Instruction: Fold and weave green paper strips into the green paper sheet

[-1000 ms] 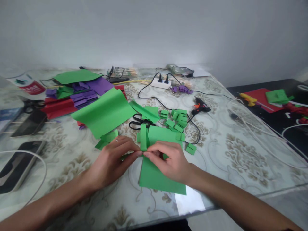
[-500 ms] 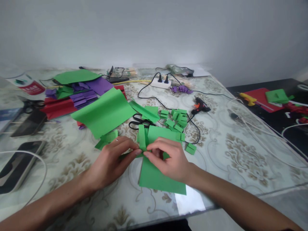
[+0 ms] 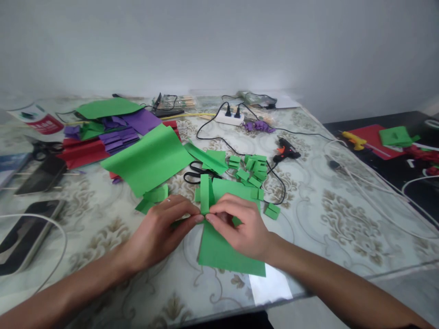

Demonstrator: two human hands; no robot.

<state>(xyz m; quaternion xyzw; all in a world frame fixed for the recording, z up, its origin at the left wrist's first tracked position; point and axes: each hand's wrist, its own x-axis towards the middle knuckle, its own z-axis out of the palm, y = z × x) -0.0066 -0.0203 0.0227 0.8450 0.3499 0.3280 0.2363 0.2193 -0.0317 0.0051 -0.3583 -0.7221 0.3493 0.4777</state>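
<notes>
My left hand [image 3: 161, 230] and my right hand [image 3: 240, 226] meet at the table's near middle, both pinched on a narrow green paper strip [image 3: 205, 194] that stands up between the fingertips. Under the hands lies a flat green paper sheet [image 3: 226, 251]. Just beyond it is a heap of small folded green paper pieces [image 3: 255, 170]. Black scissors [image 3: 199, 172] rest behind the strip. A large curled green sheet [image 3: 149, 160] lies to the left.
A black glue gun [image 3: 286, 151] with its cord, a white power strip [image 3: 230, 119], purple and red paper stacks [image 3: 113, 135], two phones [image 3: 25, 235] at the left, and a dark side table [image 3: 387, 151] with more craft paper at the right.
The strip's upright end tilted a little left, then came back upright as my fingertips shifted on it. Both hands stay in the same place.
</notes>
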